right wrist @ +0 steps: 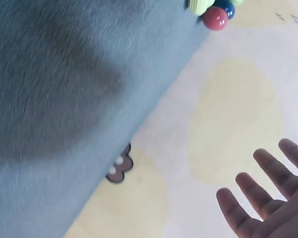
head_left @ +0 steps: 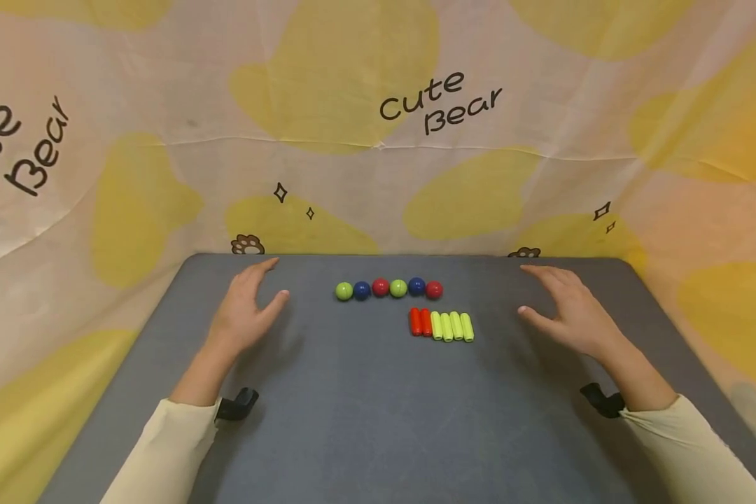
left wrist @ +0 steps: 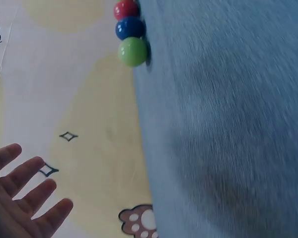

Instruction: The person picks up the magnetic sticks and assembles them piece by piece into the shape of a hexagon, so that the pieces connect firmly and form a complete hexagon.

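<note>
My left hand [head_left: 242,315] hovers over the left side of the table with fingers and thumb spread, holding nothing. On the right side, my right hand [head_left: 570,311] is held the same way, its palm turned inward. Between them lies a row of glossy balls in light green, blue and red; a light green ball [head_left: 344,291] sits at the left end and a red ball [head_left: 434,290] at the right end. Nearer to me, two red cylinders [head_left: 421,322] lie side by side against several yellow-green cylinders [head_left: 452,326]. The left wrist view shows the light green ball [left wrist: 133,51] closest.
A grey table [head_left: 365,420] with rounded far corners carries everything. Behind it and at the sides hangs a cream and yellow cloth [head_left: 327,84] printed with "Cute Bear". A black strap piece [head_left: 238,404] juts from the left wrist, another black piece [head_left: 601,400] from the right.
</note>
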`<control>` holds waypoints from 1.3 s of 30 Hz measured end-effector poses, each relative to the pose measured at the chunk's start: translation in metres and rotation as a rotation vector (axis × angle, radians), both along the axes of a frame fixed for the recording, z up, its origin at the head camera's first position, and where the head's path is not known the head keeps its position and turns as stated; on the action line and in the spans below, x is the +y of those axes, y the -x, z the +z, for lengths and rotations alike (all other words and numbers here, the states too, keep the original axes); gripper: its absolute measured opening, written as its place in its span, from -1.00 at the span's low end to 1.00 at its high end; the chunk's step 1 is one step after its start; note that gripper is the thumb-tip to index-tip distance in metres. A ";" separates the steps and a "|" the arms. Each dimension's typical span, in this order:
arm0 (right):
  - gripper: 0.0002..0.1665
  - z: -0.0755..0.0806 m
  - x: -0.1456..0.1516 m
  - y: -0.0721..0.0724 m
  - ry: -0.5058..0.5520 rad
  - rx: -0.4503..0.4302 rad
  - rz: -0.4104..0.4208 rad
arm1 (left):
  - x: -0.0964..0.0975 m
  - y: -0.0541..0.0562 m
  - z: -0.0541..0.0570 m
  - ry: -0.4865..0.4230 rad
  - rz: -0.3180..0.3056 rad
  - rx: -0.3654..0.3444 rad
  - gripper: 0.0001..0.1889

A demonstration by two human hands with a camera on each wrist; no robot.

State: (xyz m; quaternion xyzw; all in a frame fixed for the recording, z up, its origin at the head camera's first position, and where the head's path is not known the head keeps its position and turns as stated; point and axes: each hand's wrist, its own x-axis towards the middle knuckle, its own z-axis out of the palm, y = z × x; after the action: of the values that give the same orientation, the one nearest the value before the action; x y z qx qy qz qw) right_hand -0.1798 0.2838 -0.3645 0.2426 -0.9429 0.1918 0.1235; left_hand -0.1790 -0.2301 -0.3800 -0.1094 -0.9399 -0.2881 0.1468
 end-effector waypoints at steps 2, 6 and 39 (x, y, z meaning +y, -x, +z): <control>-0.22 -0.002 -0.003 0.002 0.014 -0.044 0.006 | 0.006 0.005 -0.001 -0.039 -0.018 -0.028 -0.37; -0.24 -0.007 -0.011 0.007 0.031 -0.130 0.002 | 0.015 0.015 -0.005 -0.094 -0.053 -0.068 -0.39; -0.37 -0.067 -0.059 0.034 -0.035 -0.245 0.131 | 0.058 0.058 -0.055 -0.154 -0.074 -0.205 -0.37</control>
State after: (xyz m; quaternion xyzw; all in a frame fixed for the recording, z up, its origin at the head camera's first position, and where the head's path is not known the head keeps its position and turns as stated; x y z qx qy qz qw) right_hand -0.2138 0.2245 -0.4310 0.2802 -0.9363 0.2113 -0.0098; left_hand -0.2366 -0.1721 -0.4353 -0.1024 -0.9205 -0.3742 0.0472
